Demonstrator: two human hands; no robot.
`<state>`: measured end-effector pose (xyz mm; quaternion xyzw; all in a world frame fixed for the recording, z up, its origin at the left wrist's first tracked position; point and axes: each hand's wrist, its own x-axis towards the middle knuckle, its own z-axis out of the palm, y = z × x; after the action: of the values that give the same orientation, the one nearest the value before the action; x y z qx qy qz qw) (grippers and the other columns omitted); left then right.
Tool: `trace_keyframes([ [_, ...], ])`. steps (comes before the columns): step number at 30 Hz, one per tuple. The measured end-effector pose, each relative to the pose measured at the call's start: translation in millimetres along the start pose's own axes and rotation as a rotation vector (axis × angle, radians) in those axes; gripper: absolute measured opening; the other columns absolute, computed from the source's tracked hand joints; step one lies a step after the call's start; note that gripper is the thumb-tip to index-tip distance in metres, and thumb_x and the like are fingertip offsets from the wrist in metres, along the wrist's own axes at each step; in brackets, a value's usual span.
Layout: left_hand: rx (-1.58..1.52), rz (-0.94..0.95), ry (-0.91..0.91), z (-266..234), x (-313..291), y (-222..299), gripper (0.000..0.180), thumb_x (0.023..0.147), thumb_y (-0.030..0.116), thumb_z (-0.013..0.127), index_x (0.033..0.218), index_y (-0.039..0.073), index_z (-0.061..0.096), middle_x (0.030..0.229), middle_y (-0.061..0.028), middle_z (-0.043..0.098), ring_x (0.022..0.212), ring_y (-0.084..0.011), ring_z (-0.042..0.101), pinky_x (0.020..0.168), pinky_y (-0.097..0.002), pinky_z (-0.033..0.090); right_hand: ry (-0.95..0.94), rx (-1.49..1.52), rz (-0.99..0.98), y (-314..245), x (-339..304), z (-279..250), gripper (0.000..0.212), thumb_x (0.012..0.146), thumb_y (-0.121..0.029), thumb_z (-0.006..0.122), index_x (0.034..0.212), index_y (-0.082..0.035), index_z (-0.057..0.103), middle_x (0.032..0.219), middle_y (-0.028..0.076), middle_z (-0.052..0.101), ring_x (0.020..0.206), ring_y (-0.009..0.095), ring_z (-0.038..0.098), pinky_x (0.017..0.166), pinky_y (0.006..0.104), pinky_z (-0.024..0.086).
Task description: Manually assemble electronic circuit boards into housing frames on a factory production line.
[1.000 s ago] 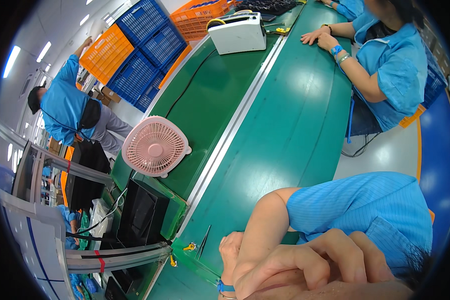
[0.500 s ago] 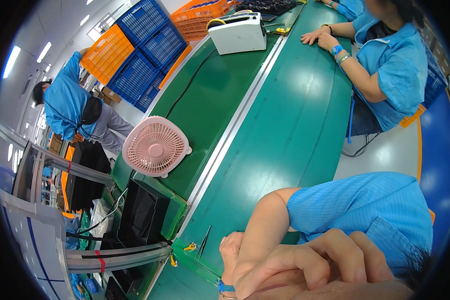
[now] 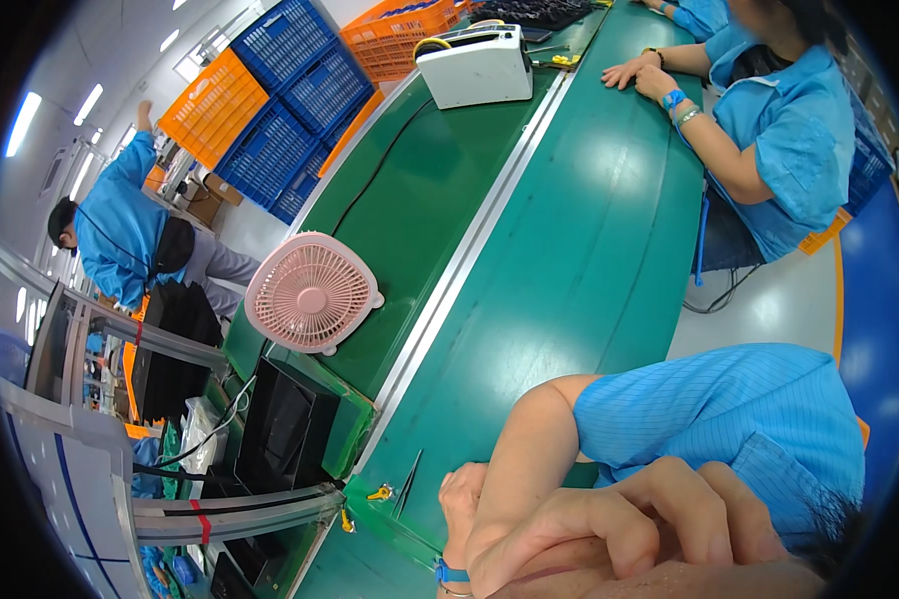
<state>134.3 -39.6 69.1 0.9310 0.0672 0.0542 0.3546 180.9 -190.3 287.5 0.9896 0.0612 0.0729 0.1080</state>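
Observation:
My right hand is at the lower edge, very close to the camera, its fingers bent inward with nothing visible in them. The blue-sleeved right arm bends at the elbow above it. Against that forearm, at the green belt, lies my left hand. A blue band circles its wrist, and its fingers are largely hidden behind the forearm. Just left of this hand lie slim black tweezers. Beside them are two small yellow clips or fittings, one nearer the tweezers.
A pink fan lies on the green side surface, past a metal rail. Farther off stands a white machine, its black cable trailing. Blue crates and an orange crate are stacked behind. Opposite me, a co-worker rests their hands on the belt.
The standing person at far left has leaned farther left and down, and one arm has come away from the orange crate and is raised. My hands stay where they were.

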Motion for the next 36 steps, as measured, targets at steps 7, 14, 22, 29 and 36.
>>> trace_keyframes([
  [7, -0.058, -0.026, -0.010, -15.7, 9.8, 30.2, 0.012, 0.084, 0.015, 0.056, 0.085, 0.004, 0.051, 0.078, -0.0184, 0.047, 0.076, -0.0391, 0.050, 0.068, -0.0449, 0.038, 0.036, 0.464, 0.043, -11.7, -6.0, 11.7, 0.049, 0.086, -0.061, 0.050, 0.088, -0.013, 0.040, 0.088, -0.005, 0.036, 0.081, 0.007, 0.037, 0.084, 0.0140, 0.033],
  [14, -0.061, -0.038, -0.002, -8.6, 3.5, 14.8, 0.013, 0.084, 0.016, 0.057, 0.085, 0.004, 0.052, 0.078, -0.0184, 0.048, 0.076, -0.0393, 0.050, 0.068, -0.0451, 0.038, -0.024, 0.542, -0.045, 17.9, 10.7, -13.1, 0.053, 0.085, -0.064, 0.048, 0.083, -0.013, 0.036, 0.088, -0.003, 0.037, 0.082, 0.010, 0.039, 0.085, 0.0153, 0.033],
  [22, -0.049, -0.027, 0.013, -10.8, 6.1, 22.1, 0.012, 0.084, 0.014, 0.056, 0.084, 0.004, 0.051, 0.079, -0.0184, 0.048, 0.076, -0.0390, 0.050, 0.069, -0.0453, 0.038, -0.247, 0.138, 0.047, -0.4, 0.6, 6.8, 0.046, 0.086, -0.058, 0.050, 0.087, -0.014, 0.040, 0.093, -0.003, 0.041, 0.088, 0.010, 0.040, 0.084, 0.0164, 0.035],
  [29, -0.052, -0.028, 0.016, -10.7, 4.9, 20.4, 0.011, 0.084, 0.014, 0.056, 0.085, 0.004, 0.051, 0.079, -0.0185, 0.048, 0.077, -0.0389, 0.051, 0.069, -0.0453, 0.038, -0.471, -0.292, 0.187, -5.8, -8.1, 9.3, 0.036, 0.088, -0.050, 0.053, 0.093, -0.015, 0.045, 0.098, -0.002, 0.046, 0.095, 0.009, 0.041, 0.084, 0.0171, 0.037],
  [36, 0.004, -0.038, -0.017, 1.1, 1.3, -2.0, 0.008, 0.084, 0.012, 0.054, 0.085, 0.004, 0.051, 0.079, -0.0180, 0.048, 0.077, -0.0385, 0.051, 0.069, -0.0448, 0.039, -0.682, -0.726, 0.331, -9.2, -5.4, 4.1, 0.028, 0.090, -0.043, 0.056, 0.099, -0.016, 0.051, 0.102, -0.002, 0.050, 0.102, 0.008, 0.042, 0.083, 0.0179, 0.039],
])
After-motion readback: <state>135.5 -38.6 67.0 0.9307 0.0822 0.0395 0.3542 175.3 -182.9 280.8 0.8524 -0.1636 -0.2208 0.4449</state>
